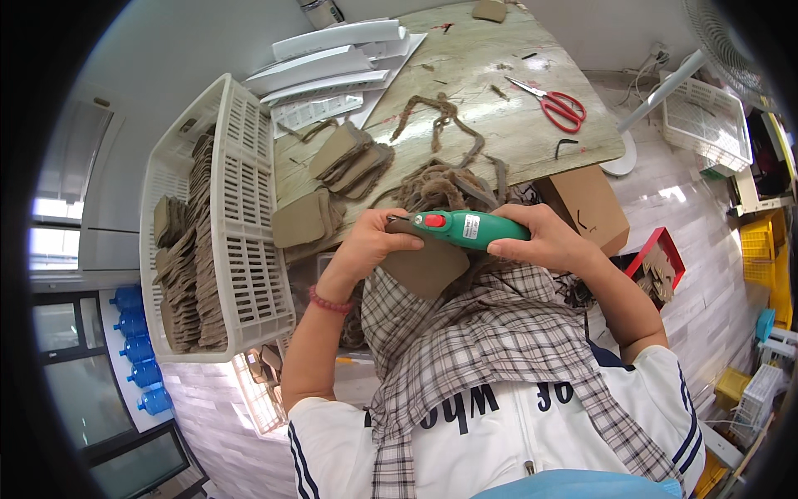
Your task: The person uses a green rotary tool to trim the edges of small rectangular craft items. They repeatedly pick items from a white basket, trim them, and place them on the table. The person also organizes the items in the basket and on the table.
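My right hand [544, 237] is closed round the rear of green electric scissors [486, 229] with a red switch. The tool lies level in front of my body, its head pointing left toward my left hand [371, 244]. Between thumb and fingers, my left hand pinches a flat brown fabric piece [428, 264] with rounded corners, which hangs below the tool's head. The tool's tip is at the piece's upper edge; whether the blades touch it is unclear. Just beyond, a tangled heap of brown fabric strips [445, 185] sits at the table's near edge.
Stacked brown pieces [351, 158] and another pile [307, 218] lie on the wooden table [515, 100]. Red-handled scissors [561, 108] rest further right. A white plastic basket [249, 216] of similar pieces stands left. A cardboard box [586, 208] and a red bin [657, 258] are at right.
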Tool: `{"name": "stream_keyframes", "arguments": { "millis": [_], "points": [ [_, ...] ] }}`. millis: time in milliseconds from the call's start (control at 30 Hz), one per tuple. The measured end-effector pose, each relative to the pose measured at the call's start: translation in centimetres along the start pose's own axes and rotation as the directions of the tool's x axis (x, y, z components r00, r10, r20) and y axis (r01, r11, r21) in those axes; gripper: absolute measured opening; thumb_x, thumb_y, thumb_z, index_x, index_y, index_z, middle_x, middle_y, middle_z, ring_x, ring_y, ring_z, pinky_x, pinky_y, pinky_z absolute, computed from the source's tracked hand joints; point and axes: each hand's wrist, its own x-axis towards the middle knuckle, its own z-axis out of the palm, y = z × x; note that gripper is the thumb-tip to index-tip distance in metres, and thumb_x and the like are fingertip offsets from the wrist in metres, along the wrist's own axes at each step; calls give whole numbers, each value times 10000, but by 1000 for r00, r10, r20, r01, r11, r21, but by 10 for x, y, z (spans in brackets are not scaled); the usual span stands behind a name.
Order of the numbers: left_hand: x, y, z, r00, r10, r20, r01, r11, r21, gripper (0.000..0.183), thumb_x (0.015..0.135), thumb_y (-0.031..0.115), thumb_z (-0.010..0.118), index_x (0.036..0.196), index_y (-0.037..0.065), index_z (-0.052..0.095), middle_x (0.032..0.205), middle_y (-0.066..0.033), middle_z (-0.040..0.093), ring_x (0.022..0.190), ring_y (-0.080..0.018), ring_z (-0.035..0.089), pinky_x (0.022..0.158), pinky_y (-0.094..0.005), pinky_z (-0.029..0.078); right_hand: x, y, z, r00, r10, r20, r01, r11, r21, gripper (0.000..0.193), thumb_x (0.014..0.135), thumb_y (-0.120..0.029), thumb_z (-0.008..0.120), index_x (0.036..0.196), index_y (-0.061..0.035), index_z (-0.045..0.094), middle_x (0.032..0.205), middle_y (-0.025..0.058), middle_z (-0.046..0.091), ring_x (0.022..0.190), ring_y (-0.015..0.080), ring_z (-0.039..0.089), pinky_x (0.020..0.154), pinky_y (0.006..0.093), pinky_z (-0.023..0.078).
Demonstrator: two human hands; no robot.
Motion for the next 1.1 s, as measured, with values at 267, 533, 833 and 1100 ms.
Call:
{"name": "stream_keyframes", "arguments": {
  "millis": [267,533,833,1100],
  "points": [
    [-60,-3,-118,772,197,-605,-302,950,-75,206,843,-27,634,1038,33,599,966,-83,664,834,-153,653,736,-275,552,-9,4,0,982,168,-90,-155,977,144,390,846,-295,709,1085,2,624,737,43,616,620,88,572,576,254,470],
    [3,-27,-171,498,768,-403,261,311,914,488,737,17,669,1211,45,557,1254,-172,549,1165,-358,488,1023,-403,379,-21,19,-2,953,230,-198,-180,953,242,370,853,-279,701,1068,11,623,744,29,608,595,71,555,551,236,459],
    [103,2,-209,885,-19,-465,342,705,621,995,601,-28,826,1457,73,330,1367,-240,478,1264,-341,467,1013,-403,394,-34,28,2,927,240,-289,-157,946,284,335,865,-257,698,1052,13,628,739,25,601,600,64,541,551,237,441],
    [75,26,-160,721,343,-602,-44,890,454,328,691,-40,759,989,2,628,837,-54,658,785,-171,623,754,-285,491,-30,30,8,912,192,-362,-106,964,243,339,862,-263,701,1064,0,631,734,32,617,605,66,544,556,241,440]
  ]
}}
